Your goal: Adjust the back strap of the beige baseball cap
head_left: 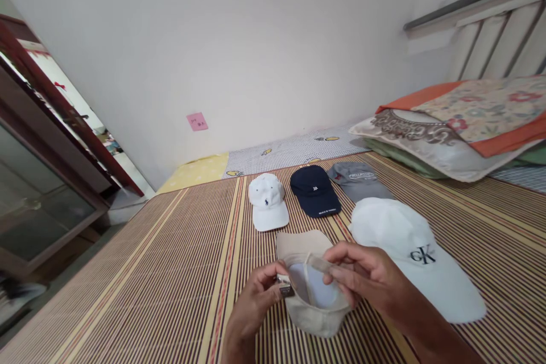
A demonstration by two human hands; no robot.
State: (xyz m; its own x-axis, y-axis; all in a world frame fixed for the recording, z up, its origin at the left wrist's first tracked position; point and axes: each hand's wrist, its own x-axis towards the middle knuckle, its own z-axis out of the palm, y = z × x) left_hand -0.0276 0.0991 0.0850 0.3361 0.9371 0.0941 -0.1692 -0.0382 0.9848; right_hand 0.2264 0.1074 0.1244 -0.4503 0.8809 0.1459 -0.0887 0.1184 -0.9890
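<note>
A beige cap (307, 273) lies upside down on the striped mat, its back opening toward me. My left hand (256, 301) pinches the small metal buckle (285, 286) at the cap's back. My right hand (362, 276) holds the free end of the beige adjusting strap (321, 263) above the cap's inside. Just to the right lies a large white cap with black letters (409, 253), touching my right wrist.
Three caps sit in a row farther back: white (268, 201), navy (314, 190), grey (359, 180). Pillows and a folded floral quilt (460, 119) are at the right. The striped bamboo mat (162, 273) covers the bed; a wooden cabinet (38, 182) stands left.
</note>
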